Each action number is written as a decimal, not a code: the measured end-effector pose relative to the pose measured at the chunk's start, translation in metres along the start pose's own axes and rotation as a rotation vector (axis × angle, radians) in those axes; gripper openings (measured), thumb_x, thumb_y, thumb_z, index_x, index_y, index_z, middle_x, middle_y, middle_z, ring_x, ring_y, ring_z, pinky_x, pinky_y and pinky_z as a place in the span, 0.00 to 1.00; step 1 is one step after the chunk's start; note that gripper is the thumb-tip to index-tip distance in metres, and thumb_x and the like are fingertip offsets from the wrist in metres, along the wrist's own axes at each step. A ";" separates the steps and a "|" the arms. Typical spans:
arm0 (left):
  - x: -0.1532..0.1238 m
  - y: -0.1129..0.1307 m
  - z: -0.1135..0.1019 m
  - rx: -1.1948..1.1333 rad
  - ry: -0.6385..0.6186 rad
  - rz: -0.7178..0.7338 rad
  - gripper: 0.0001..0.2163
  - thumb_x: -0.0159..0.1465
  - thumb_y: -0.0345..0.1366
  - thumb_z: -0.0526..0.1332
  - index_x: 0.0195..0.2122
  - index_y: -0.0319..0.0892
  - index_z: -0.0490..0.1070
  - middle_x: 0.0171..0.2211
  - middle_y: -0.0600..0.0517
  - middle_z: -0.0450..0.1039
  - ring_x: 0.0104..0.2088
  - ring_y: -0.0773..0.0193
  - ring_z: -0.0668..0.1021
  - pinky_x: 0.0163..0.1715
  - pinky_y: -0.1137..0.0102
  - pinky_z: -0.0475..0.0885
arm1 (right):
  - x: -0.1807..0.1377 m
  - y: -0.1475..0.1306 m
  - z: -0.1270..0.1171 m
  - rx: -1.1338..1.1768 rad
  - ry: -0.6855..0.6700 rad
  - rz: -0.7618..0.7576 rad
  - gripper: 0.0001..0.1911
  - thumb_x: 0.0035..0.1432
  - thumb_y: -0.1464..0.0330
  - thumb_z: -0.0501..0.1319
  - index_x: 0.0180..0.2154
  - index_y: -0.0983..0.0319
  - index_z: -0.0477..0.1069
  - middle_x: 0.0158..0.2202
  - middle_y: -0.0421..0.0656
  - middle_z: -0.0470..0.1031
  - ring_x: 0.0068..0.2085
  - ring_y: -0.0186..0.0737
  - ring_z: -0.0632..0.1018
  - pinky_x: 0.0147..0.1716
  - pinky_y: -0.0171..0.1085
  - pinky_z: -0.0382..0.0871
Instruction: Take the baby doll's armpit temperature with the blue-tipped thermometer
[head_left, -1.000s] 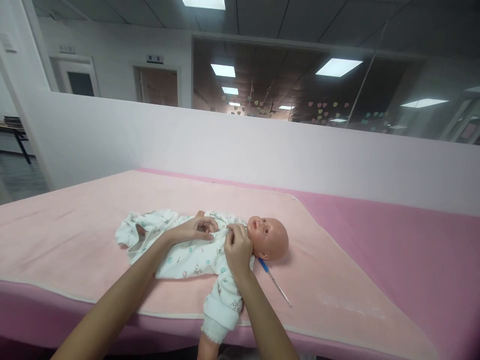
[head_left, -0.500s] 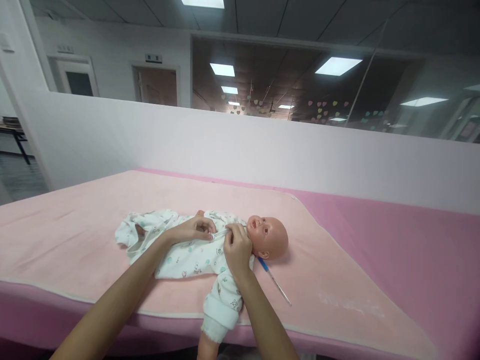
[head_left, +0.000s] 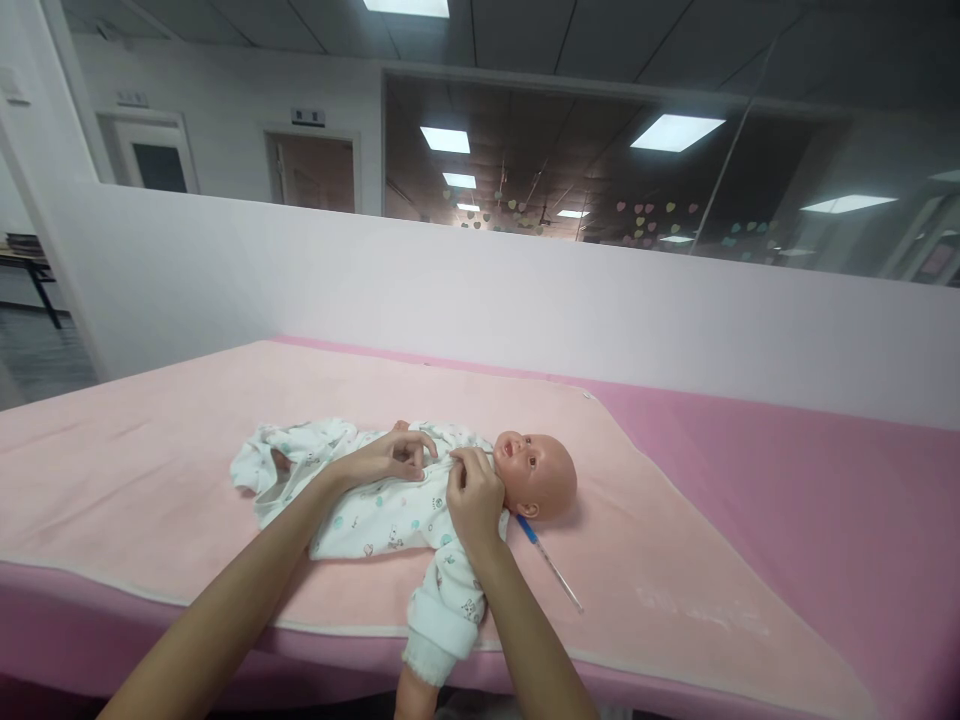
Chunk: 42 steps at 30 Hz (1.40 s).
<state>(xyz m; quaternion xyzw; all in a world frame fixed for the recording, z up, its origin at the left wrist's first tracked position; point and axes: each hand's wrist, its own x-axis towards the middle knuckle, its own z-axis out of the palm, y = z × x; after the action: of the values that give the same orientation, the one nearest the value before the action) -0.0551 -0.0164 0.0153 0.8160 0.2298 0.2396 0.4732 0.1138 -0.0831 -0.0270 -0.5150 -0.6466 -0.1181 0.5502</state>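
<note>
A baby doll [head_left: 540, 478] lies on its back in a white printed romper [head_left: 375, 520], its head to the right and one sleeved arm hanging over the near edge. My left hand [head_left: 390, 456] rests over the chest, fingers curved, with a gap between thumb and forefinger. Close to the doll's chin, my right hand [head_left: 477, 492] pinches the front edge of the romper near the neck. Its fingertips partly hide the cloth there. A slim thermometer-like stick with a blue end [head_left: 551, 565] lies beside the doll's head.
Under the doll is a peach blanket [head_left: 675, 580] spread over a pink padded surface [head_left: 810, 480]. A low white partition [head_left: 480, 300] stands behind it, with glass above. Doors and a dark-legged table [head_left: 37, 265] are farther back.
My left forefinger has lifted and moved slightly right, parting from the thumb. The cloth strip stretched between the hands no longer shows. My right hand stays almost where it was.
</note>
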 end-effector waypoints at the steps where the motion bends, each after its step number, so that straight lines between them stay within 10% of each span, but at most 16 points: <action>1: 0.000 -0.001 0.000 -0.004 0.002 0.000 0.16 0.51 0.36 0.65 0.41 0.44 0.67 0.24 0.57 0.66 0.29 0.67 0.69 0.36 0.71 0.62 | 0.000 0.000 0.000 0.000 -0.002 0.001 0.13 0.54 0.77 0.48 0.34 0.61 0.70 0.31 0.42 0.73 0.30 0.34 0.73 0.28 0.31 0.63; 18: 0.001 0.006 0.001 -0.081 0.023 -0.088 0.07 0.52 0.34 0.60 0.32 0.40 0.71 0.20 0.56 0.61 0.23 0.68 0.63 0.25 0.72 0.56 | 0.000 -0.002 -0.001 0.011 0.004 0.001 0.13 0.53 0.77 0.48 0.33 0.61 0.70 0.31 0.42 0.73 0.30 0.34 0.73 0.28 0.31 0.62; 37: -0.002 0.001 0.003 0.020 0.015 0.014 0.17 0.55 0.39 0.62 0.45 0.44 0.65 0.26 0.55 0.67 0.29 0.68 0.69 0.30 0.73 0.63 | -0.001 0.000 0.000 -0.016 0.006 -0.008 0.14 0.54 0.76 0.48 0.33 0.61 0.70 0.30 0.42 0.73 0.29 0.34 0.72 0.26 0.31 0.62; 42: -0.002 0.002 -0.002 -0.153 0.110 -0.045 0.15 0.55 0.38 0.60 0.45 0.42 0.67 0.26 0.54 0.69 0.27 0.68 0.69 0.29 0.73 0.63 | -0.005 -0.013 -0.007 -0.141 -0.051 -0.264 0.15 0.55 0.76 0.47 0.37 0.61 0.69 0.36 0.45 0.73 0.32 0.34 0.73 0.27 0.31 0.62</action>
<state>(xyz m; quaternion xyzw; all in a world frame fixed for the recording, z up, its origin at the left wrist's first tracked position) -0.0576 -0.0173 0.0174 0.7577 0.2547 0.2901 0.5261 0.1071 -0.0966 -0.0237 -0.4658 -0.7126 -0.2214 0.4756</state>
